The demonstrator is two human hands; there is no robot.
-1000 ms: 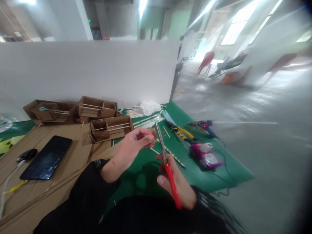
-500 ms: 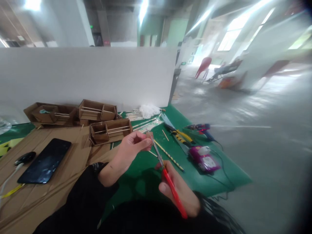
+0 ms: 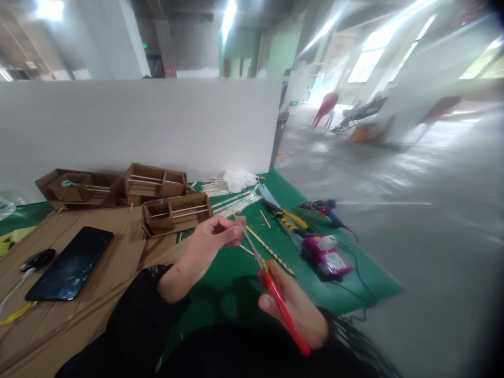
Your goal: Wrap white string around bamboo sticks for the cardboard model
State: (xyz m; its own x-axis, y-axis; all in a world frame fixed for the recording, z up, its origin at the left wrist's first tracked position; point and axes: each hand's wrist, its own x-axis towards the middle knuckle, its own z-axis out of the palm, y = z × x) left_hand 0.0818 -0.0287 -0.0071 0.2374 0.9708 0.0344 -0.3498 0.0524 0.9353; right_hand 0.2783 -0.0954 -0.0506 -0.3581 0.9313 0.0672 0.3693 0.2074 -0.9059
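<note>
Between thumb and fingers my left hand [image 3: 214, 234] pinches a small brown cardboard piece [image 3: 240, 220]. My right hand [image 3: 289, 299] is wrapped round the red handles of a pair of scissors [image 3: 280, 302], whose blades point up and left. The blade tips lie at the cardboard piece, right beside my left fingertips; whether they cut into it I cannot tell. Just beyond the blades lies a yellow-and-black striped stick [image 3: 271, 251] on the green table [image 3: 220, 294]. A cardboard box with thin sticks across it [image 3: 177, 214] stands behind my left hand.
Two more cardboard boxes [image 3: 155, 181] [image 3: 81, 188] stand at the back left. Thin wooden sticks [image 3: 240, 203] and white string [image 3: 239, 180] lie behind. To the right are pliers [image 3: 293, 220], a glue gun [image 3: 325, 207] and a purple packet [image 3: 326, 257]. A phone [image 3: 71, 262] lies left on cardboard.
My right hand and the scissors have shifted slightly right and down relative to my left hand. The left hand keeps its pinch on the cardboard piece. The whole view has moved a little.
</note>
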